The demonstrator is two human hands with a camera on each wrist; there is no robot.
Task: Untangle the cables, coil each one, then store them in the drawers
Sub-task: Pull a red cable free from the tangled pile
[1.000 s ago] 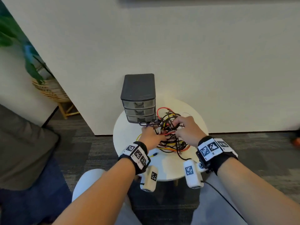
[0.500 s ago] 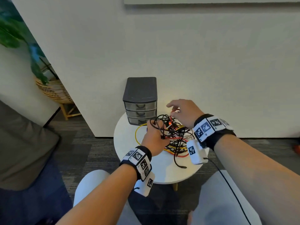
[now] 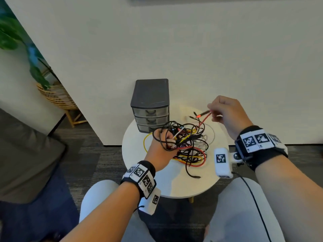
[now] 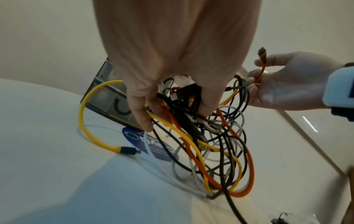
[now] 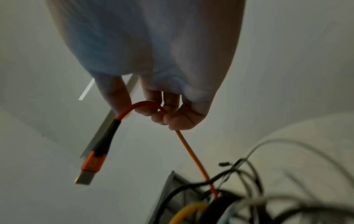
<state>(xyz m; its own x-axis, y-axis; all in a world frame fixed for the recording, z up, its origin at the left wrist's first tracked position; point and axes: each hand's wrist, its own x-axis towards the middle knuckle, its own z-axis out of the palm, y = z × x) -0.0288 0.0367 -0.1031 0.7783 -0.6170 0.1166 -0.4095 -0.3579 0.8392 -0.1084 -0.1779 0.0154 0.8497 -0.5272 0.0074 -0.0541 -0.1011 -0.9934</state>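
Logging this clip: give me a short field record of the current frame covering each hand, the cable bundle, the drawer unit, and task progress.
left hand: grips the cable tangle above the round white table
right hand: pinches the orange cable near its USB plug, raised to the right of the tangle
orange cable: runs down into the tangle, not free
drawer unit: three drawers, all closed
progress: no cable coiled or stored yet

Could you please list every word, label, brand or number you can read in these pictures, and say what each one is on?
Blue round sticker on the white table: white lettering, seen upside down and partly behind cables, too blurred to read.
Orange USB plug: a faint mark, unreadable.
Wristband tags: black-and-white square codes, no letters.
Drawer unit: no text visible.
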